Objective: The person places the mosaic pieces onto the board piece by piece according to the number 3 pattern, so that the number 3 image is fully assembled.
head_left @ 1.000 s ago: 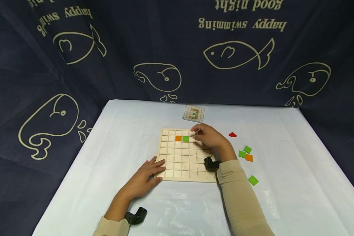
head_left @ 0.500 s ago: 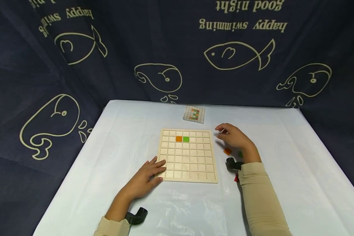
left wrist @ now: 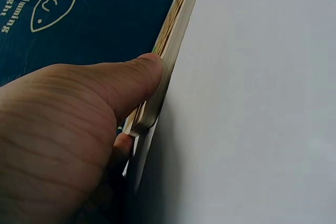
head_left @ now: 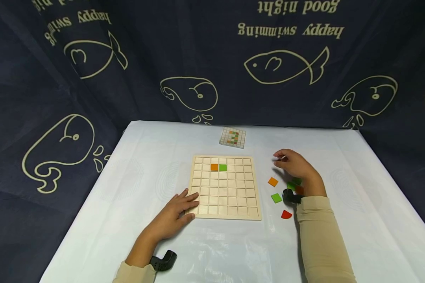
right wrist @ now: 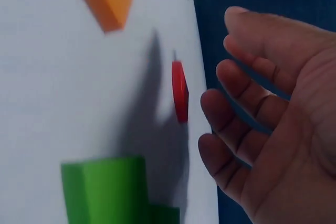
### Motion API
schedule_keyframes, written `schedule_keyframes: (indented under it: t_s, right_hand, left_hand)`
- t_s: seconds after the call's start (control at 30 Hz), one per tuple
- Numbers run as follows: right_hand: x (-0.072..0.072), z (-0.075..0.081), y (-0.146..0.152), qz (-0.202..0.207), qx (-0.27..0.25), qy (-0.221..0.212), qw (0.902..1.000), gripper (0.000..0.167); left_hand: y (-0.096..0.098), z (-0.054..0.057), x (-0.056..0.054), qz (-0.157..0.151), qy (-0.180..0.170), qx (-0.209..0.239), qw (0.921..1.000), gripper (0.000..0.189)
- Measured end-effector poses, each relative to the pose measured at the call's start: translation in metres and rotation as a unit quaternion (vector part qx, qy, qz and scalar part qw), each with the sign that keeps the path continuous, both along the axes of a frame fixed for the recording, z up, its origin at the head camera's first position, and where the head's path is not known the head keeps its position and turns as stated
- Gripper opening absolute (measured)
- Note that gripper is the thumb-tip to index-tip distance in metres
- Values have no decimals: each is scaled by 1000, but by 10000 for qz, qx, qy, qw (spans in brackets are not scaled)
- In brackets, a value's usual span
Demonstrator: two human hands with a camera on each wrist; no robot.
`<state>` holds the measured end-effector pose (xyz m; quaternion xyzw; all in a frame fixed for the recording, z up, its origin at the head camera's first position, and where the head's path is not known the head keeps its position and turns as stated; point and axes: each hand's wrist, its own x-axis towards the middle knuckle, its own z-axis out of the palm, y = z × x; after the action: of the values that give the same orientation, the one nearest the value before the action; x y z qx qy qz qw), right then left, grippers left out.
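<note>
A square wooden grid board [head_left: 233,200] lies on the table, an orange tile [head_left: 214,167] and a green tile [head_left: 222,168] side by side in its second row from the back. My left hand [head_left: 177,212] rests on the board's near left corner, fingers spread; the left wrist view has the thumb along the board's edge [left wrist: 176,40]. Right of the board, my right hand [head_left: 294,163] hovers with loosely bent fingers and nothing between them. A red piece [right wrist: 180,92] stands out close to its fingertips in the right wrist view.
A small pattern card [head_left: 232,137] lies behind the board. To its right are a loose orange tile [head_left: 273,182], a green tile [head_left: 276,198] and a red quarter-circle piece [head_left: 286,214]. More green tiles [head_left: 291,186] lie partly behind my right wrist. A dark curtain [head_left: 212,59] hangs behind.
My right hand has moved from over the board to the right, above the loose pieces. Its arm no longer covers the board's right side. The left hand has stayed put.
</note>
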<state>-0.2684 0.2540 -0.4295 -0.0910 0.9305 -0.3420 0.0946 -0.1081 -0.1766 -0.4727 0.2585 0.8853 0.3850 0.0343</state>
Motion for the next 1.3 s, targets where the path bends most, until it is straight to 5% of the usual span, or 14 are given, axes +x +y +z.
schedule_keyframes:
  t_s: [0.63, 1.3]
  right_hand:
    - [-8, -16, 7, -292, 334, -164, 9989, 30]
    - [-5, -19, 9, -129, 131, -211, 9996, 26]
  left_hand:
    - [1, 0, -2, 38, 76, -62, 9999, 41]
    - [1, 1, 0, 8, 9, -31, 10000, 40]
